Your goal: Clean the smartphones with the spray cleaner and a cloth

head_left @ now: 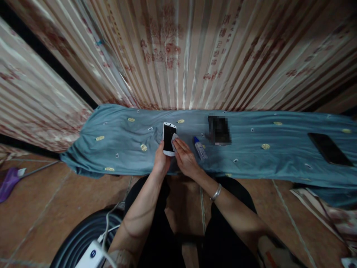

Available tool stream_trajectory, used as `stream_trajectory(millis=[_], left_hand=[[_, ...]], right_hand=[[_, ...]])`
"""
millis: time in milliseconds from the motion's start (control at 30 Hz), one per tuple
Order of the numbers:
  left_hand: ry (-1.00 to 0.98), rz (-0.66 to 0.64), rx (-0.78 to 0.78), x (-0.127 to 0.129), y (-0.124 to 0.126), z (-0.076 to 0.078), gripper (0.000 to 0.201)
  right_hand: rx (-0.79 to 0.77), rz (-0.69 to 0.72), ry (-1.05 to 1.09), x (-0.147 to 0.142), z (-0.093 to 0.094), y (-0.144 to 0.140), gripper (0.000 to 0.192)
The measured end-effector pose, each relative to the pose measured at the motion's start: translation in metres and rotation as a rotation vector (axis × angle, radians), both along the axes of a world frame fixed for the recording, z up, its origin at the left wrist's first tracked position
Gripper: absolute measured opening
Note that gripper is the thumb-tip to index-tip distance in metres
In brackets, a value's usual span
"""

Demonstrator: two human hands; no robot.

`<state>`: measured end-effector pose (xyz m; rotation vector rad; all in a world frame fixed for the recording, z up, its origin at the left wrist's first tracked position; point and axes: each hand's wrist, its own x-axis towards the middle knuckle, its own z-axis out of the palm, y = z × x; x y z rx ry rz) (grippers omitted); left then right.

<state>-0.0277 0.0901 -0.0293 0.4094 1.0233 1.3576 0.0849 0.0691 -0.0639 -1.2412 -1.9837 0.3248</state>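
Floor tiles point(47, 208) fill the lower left of the frame, where a purple mop head point(9, 180) lies at the far left edge and a white power strip point(92, 257) with its cable sits at the bottom. Above them a blue cloth point(125, 149) stretches across the middle of the frame, with striped curtains point(178, 52) behind it. Near the centre, the left hand point(161, 160) is closed around the lower end of a white phone point(169, 138), holding it upright over the cloth. Just to its right, the right hand point(184, 158) has its fingers pinched on a small grey wipe point(174, 138) pressed against the phone's dark screen; a silver bracelet point(216, 192) circles that wrist. Right of the hands a small bottle point(200, 148) with a blue cap lies on the cloth, then a blurred dark item point(219, 130), and far to the right a black phone point(329, 148) lies flat.
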Motion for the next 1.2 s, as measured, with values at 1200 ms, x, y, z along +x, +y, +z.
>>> stream_trajectory(millis=[1200], left_hand=[[0.008, -0.085, -0.021, -0.004, 0.002, 0.009, 0.048]], right_hand=[[0.052, 0.182, -0.137, -0.013, 0.008, -0.024, 0.061]])
